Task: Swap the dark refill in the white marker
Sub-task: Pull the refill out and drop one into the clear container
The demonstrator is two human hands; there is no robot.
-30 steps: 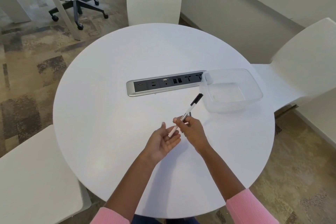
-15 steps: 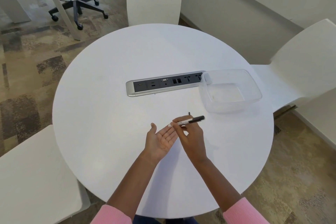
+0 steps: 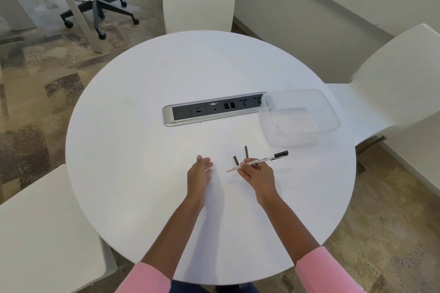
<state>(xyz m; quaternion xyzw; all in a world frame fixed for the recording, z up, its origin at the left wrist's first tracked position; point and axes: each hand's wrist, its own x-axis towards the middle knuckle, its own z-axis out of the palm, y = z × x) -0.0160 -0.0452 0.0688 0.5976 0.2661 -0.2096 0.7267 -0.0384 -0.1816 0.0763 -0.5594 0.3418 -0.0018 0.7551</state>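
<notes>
Holding the white marker (image 3: 256, 162) low over the round white bench (image 3: 147, 93), the right hand (image 3: 258, 175) has its grip closed on the barrel near the left, uncapped-looking end; the black cap end points right and slightly far. The marker lies nearly level, which in my judgement keeps the open end presented toward the centre for loading. Two dark refills (image 3: 241, 157) lie on the bench just beyond the fingers, side by side but apart, the right one reaching farther; which is spent and which is fresh cannot be told. The left hand (image 3: 199, 172) hovers open and empty, palm turned inward, left of the refills, seemingly free to pick one up. A clear plastic container (image 3: 333, 112) sits at far right, empty, overlapping the end of the recessed socket panel (image 3: 202, 112).
</notes>
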